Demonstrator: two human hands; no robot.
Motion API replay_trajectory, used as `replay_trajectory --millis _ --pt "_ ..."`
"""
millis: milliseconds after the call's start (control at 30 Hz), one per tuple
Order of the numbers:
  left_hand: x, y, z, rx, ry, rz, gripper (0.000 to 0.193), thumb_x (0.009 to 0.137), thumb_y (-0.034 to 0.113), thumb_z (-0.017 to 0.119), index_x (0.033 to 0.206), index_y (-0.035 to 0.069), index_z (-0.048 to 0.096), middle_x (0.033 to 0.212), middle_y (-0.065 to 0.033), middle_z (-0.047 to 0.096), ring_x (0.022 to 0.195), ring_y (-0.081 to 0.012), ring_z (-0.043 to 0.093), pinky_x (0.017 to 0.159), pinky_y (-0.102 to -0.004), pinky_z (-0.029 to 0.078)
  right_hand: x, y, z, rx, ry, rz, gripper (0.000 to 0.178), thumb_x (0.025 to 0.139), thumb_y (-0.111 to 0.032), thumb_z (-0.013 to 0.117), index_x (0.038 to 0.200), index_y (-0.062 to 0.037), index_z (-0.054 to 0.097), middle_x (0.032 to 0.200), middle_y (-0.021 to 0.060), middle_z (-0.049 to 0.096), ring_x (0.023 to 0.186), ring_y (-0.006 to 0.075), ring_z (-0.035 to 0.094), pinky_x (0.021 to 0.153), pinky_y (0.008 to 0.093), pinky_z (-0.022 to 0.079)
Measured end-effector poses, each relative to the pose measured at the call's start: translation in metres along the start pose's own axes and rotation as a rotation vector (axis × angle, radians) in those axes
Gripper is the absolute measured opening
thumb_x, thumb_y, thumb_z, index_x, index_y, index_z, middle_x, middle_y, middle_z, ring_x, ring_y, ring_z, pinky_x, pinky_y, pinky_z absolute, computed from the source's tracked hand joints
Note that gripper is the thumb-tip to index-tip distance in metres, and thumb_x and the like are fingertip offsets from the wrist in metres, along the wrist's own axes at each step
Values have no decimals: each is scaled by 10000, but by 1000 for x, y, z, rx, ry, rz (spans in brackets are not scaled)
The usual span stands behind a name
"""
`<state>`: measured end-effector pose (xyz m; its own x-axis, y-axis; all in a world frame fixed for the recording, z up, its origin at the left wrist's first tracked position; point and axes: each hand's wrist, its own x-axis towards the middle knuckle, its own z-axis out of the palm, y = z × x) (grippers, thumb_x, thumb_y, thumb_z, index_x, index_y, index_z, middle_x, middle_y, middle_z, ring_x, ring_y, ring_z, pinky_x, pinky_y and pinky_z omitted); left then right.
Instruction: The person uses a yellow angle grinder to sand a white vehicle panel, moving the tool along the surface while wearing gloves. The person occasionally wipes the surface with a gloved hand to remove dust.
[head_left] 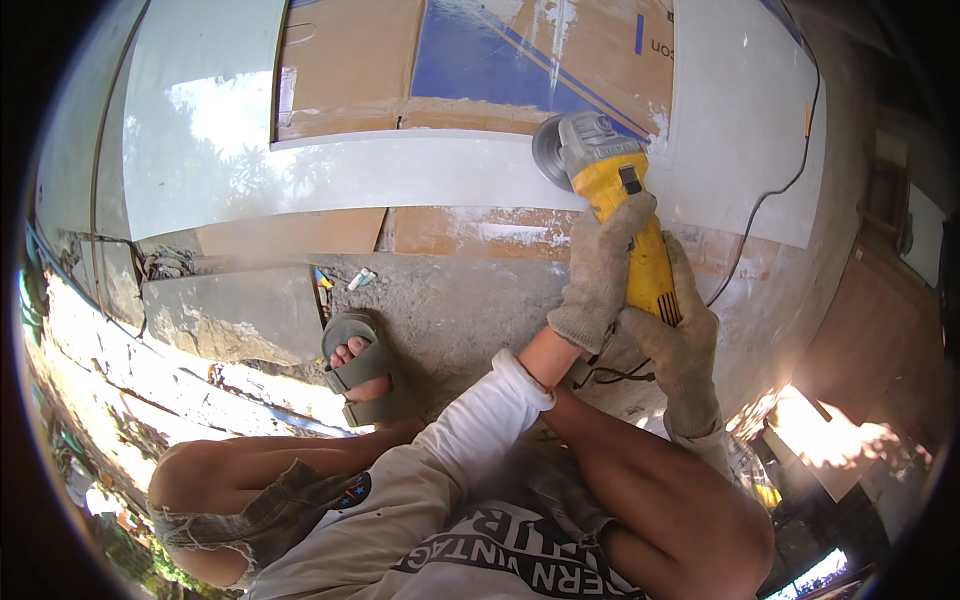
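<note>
A yellow angle grinder (pixel 650 262) with a grey metal head is held in both my gloved hands. My left hand (pixel 602 250) wraps round its body just behind the head, close to the black switch. Further back, my right hand (pixel 680 345) grips the rear of the yellow housing. The grinder's disc (pixel 550 153) sits at the inner edge of a white sheet (pixel 430 168) with a large rectangular opening; whether it touches the sheet I cannot tell. Cardboard (pixel 345 75) with a blue printed area shows through the opening.
A black cord (pixel 768 195) runs over the sheet's right side. More cardboard strips (pixel 480 232) lie under its near edge. Small scraps (pixel 362 278) lie on the concrete by my sandalled foot (pixel 358 365). A concrete slab (pixel 230 315) is at left, brown boards (pixel 850 340) at right.
</note>
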<state>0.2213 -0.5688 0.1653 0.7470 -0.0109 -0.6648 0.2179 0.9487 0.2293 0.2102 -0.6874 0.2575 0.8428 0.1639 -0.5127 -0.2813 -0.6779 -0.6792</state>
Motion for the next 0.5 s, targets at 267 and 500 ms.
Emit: replay_trajectory --millis 267,500 --pt "-1 -1 -1 22 29 11 361 1050 319 778 1238 24 687 1050 -86 747 914 -194 748 850 -362 625 0 1 0 38 -20 1 964 869 -25 838 1739 13 426 1581 184 657 1361 231 684 1104 347 581" --pt "2 -7 -2 26 14 -8 380 1048 335 791 1242 25 686 1065 -90 752 917 -195 752 849 -366 631 -1 5 -1 -6 12 6 973 864 19 828 1751 -4 428 1472 117 715 1229 161 707 1014 298 599"
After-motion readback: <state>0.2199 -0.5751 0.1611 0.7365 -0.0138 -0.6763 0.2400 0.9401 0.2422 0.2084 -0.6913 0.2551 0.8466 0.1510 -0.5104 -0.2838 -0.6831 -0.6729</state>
